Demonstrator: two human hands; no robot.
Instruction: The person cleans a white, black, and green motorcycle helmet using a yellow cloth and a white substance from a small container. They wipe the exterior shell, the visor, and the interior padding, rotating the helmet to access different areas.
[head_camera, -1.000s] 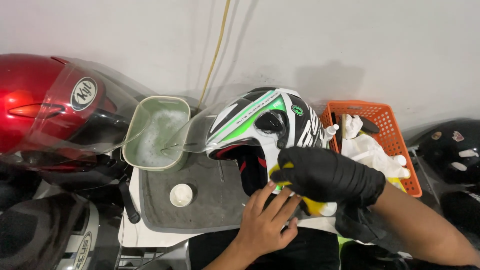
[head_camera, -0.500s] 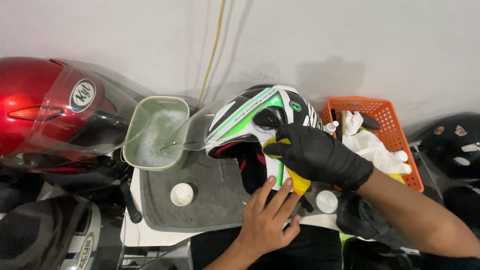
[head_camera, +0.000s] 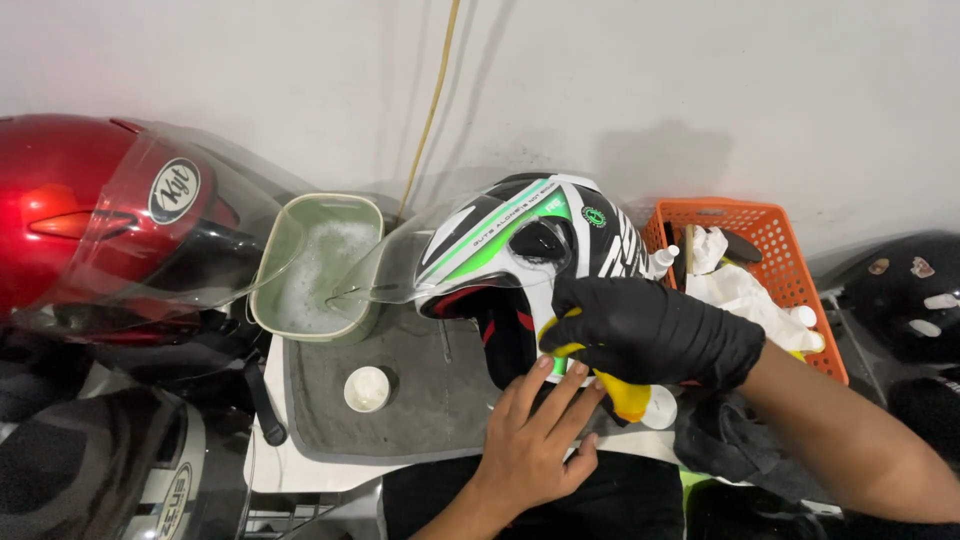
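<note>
We are in the middle of cleaning the white, green and black helmet (head_camera: 540, 250), which stands on the grey mat (head_camera: 420, 400) at the middle of the small table, with its clear visor (head_camera: 400, 265) lifted toward the green basin (head_camera: 318, 265) of soapy water. Our right hand (head_camera: 650, 335), in a black glove, is clamped around a yellow sponge (head_camera: 615, 390) and presses it against the lower side of the helmet shell. Our left hand (head_camera: 535, 440) is bare, with the fingers spread and laid flat against the bottom edge of the helmet; it grips nothing, it only steadies.

We judge that the step in hand is the wiping of the shell with the sponge. The next move seems to call for a firm support from the left hand, so that the helmet does not roll, while the sponge goes over the side.

Beside the helmet on the right stands an orange basket (head_camera: 790, 260) with white cloths (head_camera: 740, 290). A small white cap (head_camera: 367, 388) lies on the mat, and a red helmet (head_camera: 90, 220) rests at the far left.
</note>
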